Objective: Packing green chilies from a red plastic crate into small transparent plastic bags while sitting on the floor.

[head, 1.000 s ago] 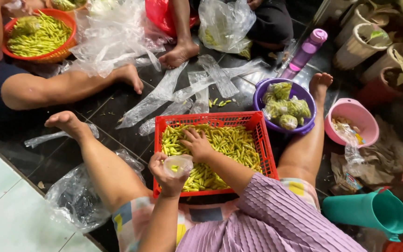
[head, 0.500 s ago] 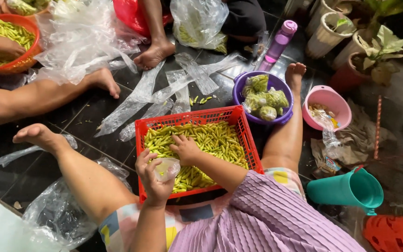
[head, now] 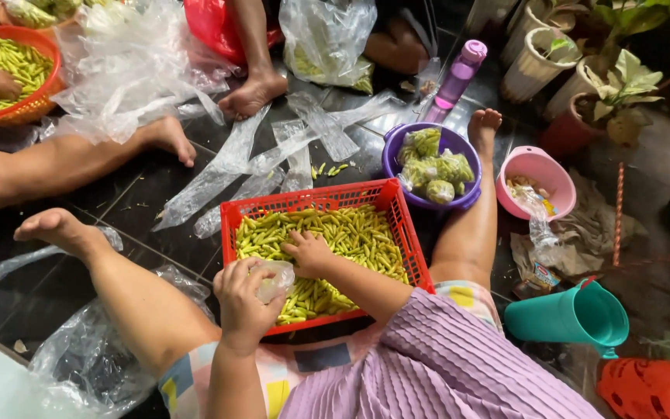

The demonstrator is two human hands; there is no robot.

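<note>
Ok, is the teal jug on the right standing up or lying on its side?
Lying on its side. The teal jug rests lengthways on the floor, with its open mouth facing right and its handle pointing up.

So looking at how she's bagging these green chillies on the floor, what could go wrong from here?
The small clear plastic bag in the left hand looks only loosely held open, so chillies from the right hand could miss it. The red plastic crate sits tight between bare legs, so a knee shift might tip it. Loose plastic sheets on the dark tiles could be slippery.
</note>
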